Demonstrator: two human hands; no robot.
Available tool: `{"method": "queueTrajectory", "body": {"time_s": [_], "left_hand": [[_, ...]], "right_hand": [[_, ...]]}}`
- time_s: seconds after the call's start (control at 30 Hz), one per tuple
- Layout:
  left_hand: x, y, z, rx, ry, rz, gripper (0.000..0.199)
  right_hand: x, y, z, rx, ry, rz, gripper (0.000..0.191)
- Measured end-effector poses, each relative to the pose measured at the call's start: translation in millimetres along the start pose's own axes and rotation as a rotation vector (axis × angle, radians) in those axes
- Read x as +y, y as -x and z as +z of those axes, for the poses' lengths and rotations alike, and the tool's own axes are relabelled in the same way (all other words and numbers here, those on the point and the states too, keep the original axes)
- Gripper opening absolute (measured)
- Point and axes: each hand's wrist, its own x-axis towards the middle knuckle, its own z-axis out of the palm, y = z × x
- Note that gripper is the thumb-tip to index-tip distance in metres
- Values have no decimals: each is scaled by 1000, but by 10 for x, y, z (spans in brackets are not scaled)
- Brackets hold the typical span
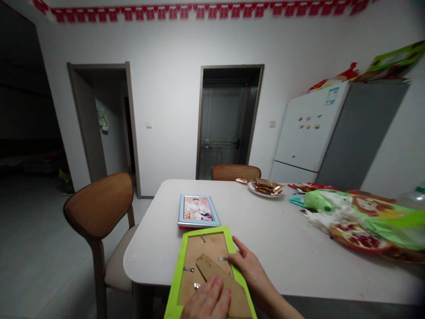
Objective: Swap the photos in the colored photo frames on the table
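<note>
A green picture frame (181, 266) is tilted at the table's near edge with its brown back facing up. Metal clips and a brown stand flap (229, 288) show on that back. My right hand (249, 266) grips the frame's right edge, fingers wrapped round it. Over the lower part of the back lies my left hand (209, 301), its fingers resting flat on the board and flap. Just beyond the green frame, a light blue picture frame (199, 210) lies face up on the white table (265, 235), showing a pink picture, with something red under its near edge.
On the table's far side is a plate (265, 193) of wrapped packets. Plastic bags (381, 217) and a red-rimmed dish (358, 239) crowd the right side. Wooden chairs stand left (102, 206) and behind (235, 172); a fridge (305, 128) stands back right.
</note>
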Motion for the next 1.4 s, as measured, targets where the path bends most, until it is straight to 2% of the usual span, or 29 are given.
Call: {"method": "queueTrajectory", "body": {"time_s": [0.1,0.17,0.3,0.43,0.53,0.63,0.7,0.77,0.87,0.93,1.03,1.13,1.23,1.27,1.3,1.4], "left_hand": [[-35,1,133,-30,-42,69,28],[-11,4,257,-20,-48,25,28],[93,21,521,34,-24,-126,28],[144,34,664,-81,11,-164,26],[124,13,609,-196,83,-183,29],[28,-2,405,-369,239,-230,38],[-83,33,239,-463,304,-319,47],[-208,115,107,-495,291,-437,53],[-352,257,18,-493,304,-515,56],[-389,303,7,-484,353,-524,50],[-379,273,-6,-465,389,-565,39],[-350,218,-22,-461,391,-586,37],[-335,233,-2,-445,378,-537,37],[-337,253,17,-431,371,-507,35],[-343,275,42,-412,361,-472,34],[-397,337,158,-330,338,-359,27]], "right_hand": [[147,-232,-92,0,262,-44,69],[245,-382,-163,14,461,-121,61],[377,-589,-262,151,874,-270,56],[406,-640,-289,146,1105,-306,51],[392,-615,-294,110,1180,-343,49],[361,-579,-285,79,1248,-384,44],[338,-561,-262,74,1295,-406,39],[320,-550,-227,87,1335,-402,35],[308,-545,-174,114,1389,-370,30],[305,-548,-156,140,1426,-360,27],[283,-569,-150,148,1480,-361,25],[233,-616,-98,150,1523,-427,25],[196,-673,75,96,1492,-500,27],[194,-699,153,21,1481,-482,27],[197,-732,233,0,1483,-458,25],[227,-869,422,65,1495,-403,26]]}}
